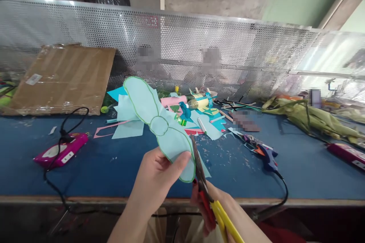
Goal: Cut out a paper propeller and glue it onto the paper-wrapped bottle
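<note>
A light-blue paper propeller shape [145,102] with two rounded lobes and a round centre, outlined in green marker, is pinched at its lower lobe by my left hand [159,171]. My right hand [211,197] grips scissors [201,174] with red and yellow handles. The blades run along the right edge of the lower lobe, and a strip of paper [204,167] shows to their right. How far apart the blades are is hard to make out. My right hand's fingers are partly hidden behind the handles.
Paper sheets [128,129], a marker [202,125] and a decorated bottle [199,101] lie behind my hands. A glue gun [266,157] is at right. A pink power strip [62,151] and cardboard [65,79] stand left. Green husks [310,117] lie far right. Perforated metal [182,53] borders the back.
</note>
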The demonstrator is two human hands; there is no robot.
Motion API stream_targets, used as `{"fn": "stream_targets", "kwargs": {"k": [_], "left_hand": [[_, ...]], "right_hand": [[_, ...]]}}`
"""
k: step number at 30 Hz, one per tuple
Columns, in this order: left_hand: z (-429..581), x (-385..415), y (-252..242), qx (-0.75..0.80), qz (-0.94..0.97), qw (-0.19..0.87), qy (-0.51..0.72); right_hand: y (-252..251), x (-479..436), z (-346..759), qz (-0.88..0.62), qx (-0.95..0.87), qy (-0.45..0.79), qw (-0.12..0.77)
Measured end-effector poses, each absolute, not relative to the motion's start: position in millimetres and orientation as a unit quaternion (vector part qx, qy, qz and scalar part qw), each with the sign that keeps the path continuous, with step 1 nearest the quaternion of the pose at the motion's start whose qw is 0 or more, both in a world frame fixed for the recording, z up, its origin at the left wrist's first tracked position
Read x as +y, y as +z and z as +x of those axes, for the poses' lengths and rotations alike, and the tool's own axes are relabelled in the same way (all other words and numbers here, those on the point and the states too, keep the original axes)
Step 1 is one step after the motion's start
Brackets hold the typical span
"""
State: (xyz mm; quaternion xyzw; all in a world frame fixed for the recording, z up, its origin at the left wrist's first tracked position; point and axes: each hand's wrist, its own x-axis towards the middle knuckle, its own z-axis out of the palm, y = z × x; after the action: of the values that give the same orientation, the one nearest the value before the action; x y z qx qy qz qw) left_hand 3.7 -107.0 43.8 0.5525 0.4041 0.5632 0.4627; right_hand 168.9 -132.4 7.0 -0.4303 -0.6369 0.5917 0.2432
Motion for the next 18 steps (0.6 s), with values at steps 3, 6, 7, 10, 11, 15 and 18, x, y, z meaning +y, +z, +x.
{"fn": "stream_targets", "kwargs": {"k": [3,6,7,10,11,15,18], "left_hand": [[0,-112,43,0.417,0.567,0.458,0.542],[-2,-115,42,0.432,0.574,0.458,0.523],[-3,-116,41,0.437,0.574,0.459,0.519],[-3,-117,38,0.445,0.569,0.468,0.51],[-3,-118,37,0.446,0.567,0.472,0.507],[-2,-121,31,0.445,0.559,0.493,0.497],[-2,-122,29,0.448,0.551,0.51,0.486]], "right_hand": [[11,-138,165,-0.442,-0.62,0.607,0.227],[8,-140,161,-0.437,-0.595,0.631,0.237],[6,-141,160,-0.439,-0.591,0.635,0.237],[-1,-145,162,-0.43,-0.618,0.61,0.247],[-3,-147,163,-0.424,-0.633,0.595,0.257],[-10,-158,166,-0.396,-0.655,0.563,0.311],[-13,-162,166,-0.399,-0.651,0.56,0.321]]}}
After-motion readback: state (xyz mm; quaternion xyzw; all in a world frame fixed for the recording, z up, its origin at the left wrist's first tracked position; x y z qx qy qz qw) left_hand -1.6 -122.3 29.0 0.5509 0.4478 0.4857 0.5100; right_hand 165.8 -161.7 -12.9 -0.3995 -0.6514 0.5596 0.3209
